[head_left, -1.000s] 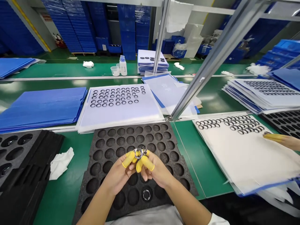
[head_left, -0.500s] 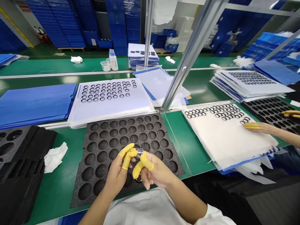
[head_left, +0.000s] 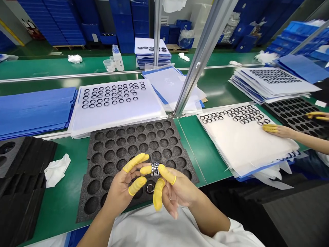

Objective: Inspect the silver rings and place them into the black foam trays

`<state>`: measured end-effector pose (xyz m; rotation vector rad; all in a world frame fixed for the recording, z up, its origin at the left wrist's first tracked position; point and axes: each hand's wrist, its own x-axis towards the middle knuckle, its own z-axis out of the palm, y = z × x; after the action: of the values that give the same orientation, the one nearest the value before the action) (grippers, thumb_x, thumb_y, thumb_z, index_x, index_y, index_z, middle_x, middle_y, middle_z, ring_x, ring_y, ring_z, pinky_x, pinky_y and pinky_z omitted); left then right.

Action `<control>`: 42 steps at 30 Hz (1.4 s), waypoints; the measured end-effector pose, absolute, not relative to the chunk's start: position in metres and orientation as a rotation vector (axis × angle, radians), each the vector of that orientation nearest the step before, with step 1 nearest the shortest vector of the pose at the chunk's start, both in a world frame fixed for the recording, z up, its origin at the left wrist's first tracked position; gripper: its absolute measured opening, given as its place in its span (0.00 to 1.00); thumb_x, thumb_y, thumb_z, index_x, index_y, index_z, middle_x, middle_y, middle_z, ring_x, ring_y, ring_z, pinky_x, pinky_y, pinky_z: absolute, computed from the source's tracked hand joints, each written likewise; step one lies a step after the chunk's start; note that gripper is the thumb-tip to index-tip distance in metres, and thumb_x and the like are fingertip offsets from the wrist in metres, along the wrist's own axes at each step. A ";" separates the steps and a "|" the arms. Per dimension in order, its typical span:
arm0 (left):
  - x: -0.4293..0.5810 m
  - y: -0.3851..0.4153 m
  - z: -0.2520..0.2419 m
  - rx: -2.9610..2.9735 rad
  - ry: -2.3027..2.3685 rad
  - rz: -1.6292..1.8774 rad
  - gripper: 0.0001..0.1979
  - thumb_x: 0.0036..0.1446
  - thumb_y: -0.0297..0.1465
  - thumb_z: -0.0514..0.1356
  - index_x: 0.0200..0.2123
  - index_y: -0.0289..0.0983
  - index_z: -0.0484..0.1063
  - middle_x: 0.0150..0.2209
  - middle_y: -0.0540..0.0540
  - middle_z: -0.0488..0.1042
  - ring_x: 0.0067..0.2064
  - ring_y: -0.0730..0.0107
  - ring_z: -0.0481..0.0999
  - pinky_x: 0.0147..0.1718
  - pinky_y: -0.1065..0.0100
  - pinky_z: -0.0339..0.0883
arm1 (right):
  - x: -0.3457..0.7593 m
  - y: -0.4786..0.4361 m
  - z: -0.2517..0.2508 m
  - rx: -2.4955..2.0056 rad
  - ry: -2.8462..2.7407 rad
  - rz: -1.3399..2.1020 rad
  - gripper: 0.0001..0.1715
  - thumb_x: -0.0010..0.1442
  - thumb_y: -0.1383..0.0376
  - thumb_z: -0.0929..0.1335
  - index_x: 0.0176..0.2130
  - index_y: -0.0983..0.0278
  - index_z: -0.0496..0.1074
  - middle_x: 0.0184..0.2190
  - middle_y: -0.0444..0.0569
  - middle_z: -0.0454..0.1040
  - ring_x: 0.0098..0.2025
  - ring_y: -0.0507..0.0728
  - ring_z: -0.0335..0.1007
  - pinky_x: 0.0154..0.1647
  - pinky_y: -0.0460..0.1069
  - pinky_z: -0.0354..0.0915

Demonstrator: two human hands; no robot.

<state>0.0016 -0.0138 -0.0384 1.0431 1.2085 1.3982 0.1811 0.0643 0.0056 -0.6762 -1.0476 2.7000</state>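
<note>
A short stack of shiny metal rings (head_left: 155, 169) is pinched between fingers of both hands, above the grey foam tray (head_left: 84, 195) with round wells. Yellow finger cots cover several fingertips. My left hand (head_left: 119, 185) presses one finger against the stack's left side, with its thumb and another finger spread away. On the right side, a finger of my right hand (head_left: 181, 187) bears against the rings while its other fingers curl below. One more metal ring (head_left: 149, 187) shows in a front well, just under the hands.
White sheets (head_left: 115, 116) with rows of black rings lie behind the tray. Black foam trays (head_left: 23, 206) are stacked left, beside a crumpled white cloth (head_left: 57, 170). A metal post (head_left: 197, 65) rises behind. At right, a co-worker's hand (head_left: 280, 131) touches another ring-covered sheet (head_left: 246, 147).
My left thumb has come away from the stack and its fingers have spread. The ring in the front well now shows clearly. The view has shifted slightly.
</note>
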 end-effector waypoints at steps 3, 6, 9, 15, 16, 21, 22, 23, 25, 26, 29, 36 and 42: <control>0.005 -0.016 -0.035 1.057 1.271 1.357 0.32 0.57 0.45 0.69 0.62 0.42 0.72 0.53 0.38 0.82 0.53 0.53 0.82 0.54 0.58 0.77 | 0.181 0.062 0.007 -0.651 -1.088 2.704 0.43 0.65 0.38 0.63 0.60 0.69 0.67 0.16 0.40 0.73 0.08 0.47 0.61 0.12 0.42 0.44; 0.008 -0.020 -0.034 1.110 1.338 1.323 0.29 0.56 0.42 0.70 0.60 0.42 0.74 0.51 0.40 0.83 0.52 0.55 0.83 0.54 0.60 0.77 | 0.180 0.060 0.004 -0.637 -1.137 2.707 0.43 0.65 0.37 0.63 0.59 0.69 0.66 0.14 0.37 0.70 0.08 0.47 0.60 0.12 0.42 0.43; 0.008 -0.022 -0.034 1.204 1.405 1.328 0.25 0.57 0.38 0.70 0.58 0.44 0.77 0.51 0.42 0.83 0.52 0.57 0.82 0.53 0.64 0.76 | 0.180 0.059 0.002 -0.616 -1.202 2.679 0.41 0.66 0.37 0.62 0.57 0.69 0.65 0.13 0.36 0.69 0.08 0.47 0.60 0.13 0.42 0.44; 0.006 -0.024 -0.034 1.161 1.326 1.292 0.23 0.58 0.36 0.70 0.57 0.44 0.78 0.53 0.42 0.82 0.51 0.58 0.82 0.50 0.65 0.78 | 0.181 0.054 0.004 -0.590 -1.463 2.496 0.38 0.69 0.38 0.58 0.55 0.68 0.65 0.16 0.38 0.71 0.11 0.47 0.65 0.15 0.41 0.51; 0.006 -0.024 -0.033 1.118 1.286 1.286 0.23 0.58 0.36 0.69 0.57 0.44 0.78 0.53 0.41 0.82 0.50 0.58 0.82 0.49 0.65 0.78 | 0.182 0.053 0.004 -0.592 -1.536 2.439 0.38 0.70 0.39 0.57 0.55 0.68 0.66 0.17 0.38 0.72 0.12 0.47 0.66 0.16 0.41 0.54; 0.008 -0.027 -0.028 0.948 1.091 1.294 0.22 0.60 0.36 0.68 0.58 0.45 0.77 0.49 0.41 0.83 0.41 0.65 0.84 0.40 0.69 0.79 | 0.187 0.052 -0.001 -0.474 -2.005 2.038 0.34 0.73 0.43 0.52 0.51 0.67 0.67 0.25 0.47 0.79 0.24 0.50 0.76 0.26 0.43 0.66; 0.009 -0.028 -0.027 0.923 1.063 1.297 0.22 0.60 0.36 0.68 0.58 0.45 0.77 0.47 0.41 0.84 0.37 0.67 0.83 0.36 0.71 0.78 | 0.187 0.052 -0.004 -0.442 -2.094 1.931 0.33 0.74 0.44 0.51 0.50 0.66 0.67 0.27 0.49 0.80 0.27 0.52 0.78 0.29 0.45 0.68; 0.010 -0.029 -0.027 0.898 1.039 1.298 0.22 0.60 0.37 0.68 0.57 0.45 0.77 0.45 0.41 0.84 0.33 0.69 0.81 0.32 0.72 0.77 | 0.188 0.053 -0.006 -0.419 -2.173 1.820 0.32 0.74 0.45 0.51 0.48 0.66 0.67 0.28 0.50 0.81 0.30 0.53 0.79 0.32 0.46 0.69; 0.011 -0.029 -0.025 0.853 1.001 1.293 0.22 0.59 0.36 0.69 0.56 0.42 0.78 0.39 0.41 0.84 0.27 0.72 0.77 0.25 0.73 0.73 | 0.188 0.053 -0.013 -0.393 -2.301 1.605 0.30 0.75 0.47 0.51 0.42 0.64 0.67 0.29 0.52 0.81 0.31 0.54 0.79 0.34 0.48 0.70; 0.012 -0.030 -0.024 0.835 0.990 1.290 0.22 0.58 0.36 0.69 0.56 0.41 0.78 0.38 0.41 0.84 0.26 0.72 0.76 0.24 0.73 0.72 | 0.188 0.054 -0.016 -0.388 -2.356 1.507 0.29 0.75 0.49 0.51 0.39 0.64 0.67 0.28 0.52 0.80 0.30 0.55 0.77 0.33 0.48 0.70; 0.014 -0.031 -0.024 0.816 1.013 1.304 0.22 0.57 0.34 0.71 0.55 0.41 0.79 0.39 0.41 0.84 0.29 0.70 0.78 0.29 0.70 0.75 | 0.188 0.054 -0.022 -0.399 -2.489 1.280 0.27 0.74 0.51 0.52 0.38 0.64 0.68 0.28 0.53 0.79 0.27 0.55 0.74 0.29 0.48 0.67; 0.012 -0.036 -0.033 0.889 1.146 1.338 0.21 0.60 0.35 0.68 0.57 0.42 0.78 0.44 0.40 0.84 0.36 0.64 0.83 0.37 0.65 0.80 | 0.187 0.057 -0.015 -0.283 -2.264 1.650 0.34 0.75 0.48 0.48 0.49 0.66 0.69 0.32 0.53 0.82 0.33 0.55 0.80 0.34 0.48 0.72; 0.002 -0.032 -0.035 1.543 1.307 1.426 0.26 0.58 0.30 0.70 0.60 0.46 0.74 0.53 0.43 0.81 0.50 0.61 0.83 0.49 0.66 0.78 | 0.183 0.057 -0.010 -0.342 -1.854 2.207 0.43 0.70 0.37 0.52 0.54 0.69 0.69 0.24 0.49 0.79 0.24 0.51 0.76 0.28 0.45 0.71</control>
<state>0.0023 -0.0325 -0.0353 1.5433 1.3071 1.4263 0.1835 0.0572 -0.0100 -0.3424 -1.8543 2.2072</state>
